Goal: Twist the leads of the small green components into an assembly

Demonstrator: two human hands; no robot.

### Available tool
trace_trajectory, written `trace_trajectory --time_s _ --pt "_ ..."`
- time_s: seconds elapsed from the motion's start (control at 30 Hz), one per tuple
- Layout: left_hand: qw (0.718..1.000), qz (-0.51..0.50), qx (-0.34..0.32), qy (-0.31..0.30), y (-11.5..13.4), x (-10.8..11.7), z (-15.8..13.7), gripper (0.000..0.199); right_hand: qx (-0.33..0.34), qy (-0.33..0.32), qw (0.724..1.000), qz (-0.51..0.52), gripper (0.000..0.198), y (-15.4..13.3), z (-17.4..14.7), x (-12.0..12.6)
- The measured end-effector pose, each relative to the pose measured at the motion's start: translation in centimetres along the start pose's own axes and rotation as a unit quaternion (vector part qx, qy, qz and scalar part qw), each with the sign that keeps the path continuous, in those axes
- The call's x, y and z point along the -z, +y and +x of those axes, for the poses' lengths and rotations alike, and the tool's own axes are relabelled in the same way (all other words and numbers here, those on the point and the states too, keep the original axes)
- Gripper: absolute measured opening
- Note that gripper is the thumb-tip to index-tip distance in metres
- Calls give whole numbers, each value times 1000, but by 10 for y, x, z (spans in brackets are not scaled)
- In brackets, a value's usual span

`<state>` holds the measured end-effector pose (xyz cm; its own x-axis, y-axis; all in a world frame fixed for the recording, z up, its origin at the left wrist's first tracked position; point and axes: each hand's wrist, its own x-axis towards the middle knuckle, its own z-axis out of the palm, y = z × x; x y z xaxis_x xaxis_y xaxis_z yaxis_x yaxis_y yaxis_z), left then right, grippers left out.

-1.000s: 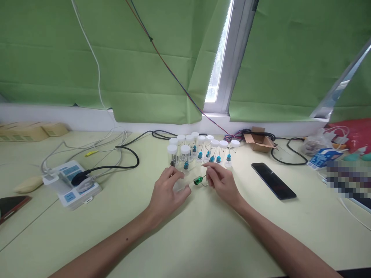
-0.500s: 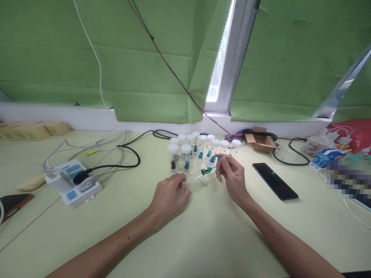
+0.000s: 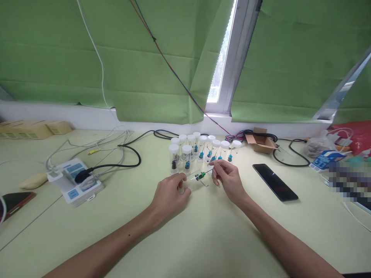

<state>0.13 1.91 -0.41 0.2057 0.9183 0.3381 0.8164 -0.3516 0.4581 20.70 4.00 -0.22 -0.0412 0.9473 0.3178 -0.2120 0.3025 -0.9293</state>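
Note:
Tilted on its side in front of the row of bottles is a clear tube point(image 3: 204, 182), its open end facing right. My left hand point(image 3: 169, 195), resting on the table with curled fingers, closes round its left end; the fingers hide part of it. Between thumb and fingertips my right hand point(image 3: 227, 177) pinches a thin rod. A green fitting with a dark band point(image 3: 199, 176) sits on the rod's left end, at the tube's mouth and seemingly within it. Just behind stand several clear bottles with white caps point(image 3: 187, 160), with blue or dark pieces on thin rods inside.
A black phone point(image 3: 274, 182) lies right of my right hand. Farther back are an open cardboard box point(image 3: 261, 143) and a blue-and-white packet point(image 3: 327, 159). On the left, a white power strip point(image 3: 75, 183) has plugs in it, and a black cable point(image 3: 139, 156) loops behind.
My right hand has moved left and slightly down, carrying the rod and its green fitting toward the clear tube. My left hand has stayed nearly still.

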Motion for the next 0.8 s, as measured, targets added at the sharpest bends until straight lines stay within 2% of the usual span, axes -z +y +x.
trace_trajectory --time_s 0.17,0.3,0.53,0.8 --pt "1000 0 4 -3 -1 0 0 8 -94 -24 991 89 31 3 3 4" --pt "1000 2 -3 -9 0 -1 -1 8 -131 -38 984 114 33 5 3 4" --pt "1000 -1 -11 -13 0 -2 -2 7 -138 -65 983 99 25 4 1 1" --pt "999 -11 -29 -12 1 -1 -1 10 -107 -70 991 48 25 7 -1 2"
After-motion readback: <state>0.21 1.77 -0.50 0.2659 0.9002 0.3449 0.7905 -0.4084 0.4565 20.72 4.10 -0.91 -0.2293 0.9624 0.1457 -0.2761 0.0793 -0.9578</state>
